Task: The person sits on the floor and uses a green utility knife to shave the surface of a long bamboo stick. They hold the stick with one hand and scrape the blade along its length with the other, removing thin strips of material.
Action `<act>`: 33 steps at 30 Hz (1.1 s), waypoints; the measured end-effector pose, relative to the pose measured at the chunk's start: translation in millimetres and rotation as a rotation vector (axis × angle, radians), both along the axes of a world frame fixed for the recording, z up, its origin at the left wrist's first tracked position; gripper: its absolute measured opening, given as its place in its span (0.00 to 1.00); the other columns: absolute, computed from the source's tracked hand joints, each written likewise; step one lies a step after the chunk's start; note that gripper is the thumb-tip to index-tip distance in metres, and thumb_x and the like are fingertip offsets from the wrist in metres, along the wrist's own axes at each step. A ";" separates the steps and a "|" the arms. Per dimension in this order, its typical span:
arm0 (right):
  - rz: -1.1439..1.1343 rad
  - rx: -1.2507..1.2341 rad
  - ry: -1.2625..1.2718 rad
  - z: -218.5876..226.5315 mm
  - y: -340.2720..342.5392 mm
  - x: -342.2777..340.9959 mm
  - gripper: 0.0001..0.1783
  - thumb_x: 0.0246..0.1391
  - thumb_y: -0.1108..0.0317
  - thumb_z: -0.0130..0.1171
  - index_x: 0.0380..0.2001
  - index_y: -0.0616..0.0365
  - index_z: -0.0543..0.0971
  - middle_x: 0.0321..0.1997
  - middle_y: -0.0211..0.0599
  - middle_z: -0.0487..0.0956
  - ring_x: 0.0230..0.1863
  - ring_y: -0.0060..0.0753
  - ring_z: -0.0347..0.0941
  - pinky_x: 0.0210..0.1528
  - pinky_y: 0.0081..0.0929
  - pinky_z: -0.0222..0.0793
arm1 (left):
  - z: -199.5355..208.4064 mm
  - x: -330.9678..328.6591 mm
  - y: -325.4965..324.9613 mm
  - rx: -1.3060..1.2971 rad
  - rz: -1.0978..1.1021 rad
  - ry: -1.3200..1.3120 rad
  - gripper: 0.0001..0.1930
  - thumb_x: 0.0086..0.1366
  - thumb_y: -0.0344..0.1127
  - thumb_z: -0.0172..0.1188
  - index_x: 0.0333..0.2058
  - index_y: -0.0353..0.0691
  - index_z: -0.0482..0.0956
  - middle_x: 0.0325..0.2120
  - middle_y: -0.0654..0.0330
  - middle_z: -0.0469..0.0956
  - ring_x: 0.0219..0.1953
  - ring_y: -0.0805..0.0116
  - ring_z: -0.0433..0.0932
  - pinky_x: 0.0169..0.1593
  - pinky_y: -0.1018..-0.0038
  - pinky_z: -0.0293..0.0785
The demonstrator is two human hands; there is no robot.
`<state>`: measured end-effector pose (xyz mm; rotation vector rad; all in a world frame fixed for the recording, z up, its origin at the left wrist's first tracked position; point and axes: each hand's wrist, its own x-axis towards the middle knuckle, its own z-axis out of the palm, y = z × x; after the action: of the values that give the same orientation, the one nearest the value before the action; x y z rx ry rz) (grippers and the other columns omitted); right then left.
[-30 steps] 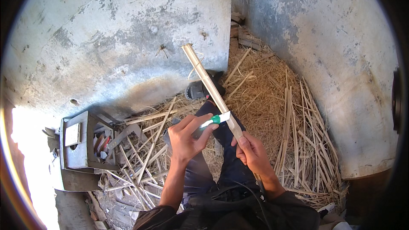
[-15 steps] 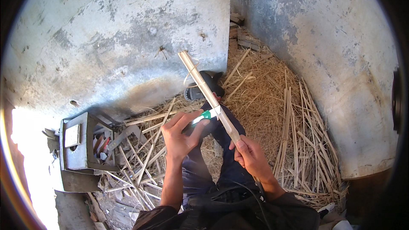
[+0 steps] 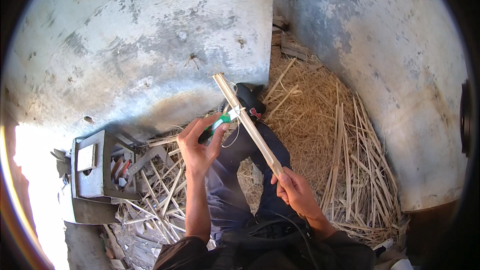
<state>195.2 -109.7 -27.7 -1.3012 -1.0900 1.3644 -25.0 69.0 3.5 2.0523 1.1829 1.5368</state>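
My left hand [image 3: 198, 146] is closed around a green-handled utility knife [image 3: 218, 124], whose blade lies across a pale bamboo strip [image 3: 257, 137]. The strip slants from upper left to lower right above my legs. Its near end sits in my closed right hand [image 3: 296, 191]. A thin curled shaving [image 3: 239, 135] hangs at the strip near the blade, and another loop shows toward the far end.
A grey wooden box [image 3: 102, 187] with small items inside stands at left. Loose bamboo sticks [image 3: 167, 200] lie beside it. To the right, fine shavings [image 3: 307, 105] are heaped near long bamboo strips [image 3: 345, 140]. Worn metal-like panels [image 3: 150, 45] rise beyond. A black shoe [image 3: 255, 101] shows behind the strip.
The knife has moved up and left along the bamboo strip, away from my right hand. The strip's far end sits slightly lower, and a longer curl hangs near the blade.
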 end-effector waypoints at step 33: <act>-0.043 0.074 -0.189 -30.6 8.9 2.2 0.18 0.80 0.60 0.47 0.45 0.59 0.82 0.18 0.25 0.71 0.20 0.15 0.64 0.25 0.23 0.59 | -14.1 26.1 -0.4 -0.287 -0.118 -0.526 0.14 0.69 0.32 0.73 0.48 0.30 0.86 0.34 0.61 0.86 0.30 0.81 0.80 0.32 0.82 0.71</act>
<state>197.4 -100.8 -58.3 -1.4127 -1.2212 1.1760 1.1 68.6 -10.7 1.3903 0.9851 1.6025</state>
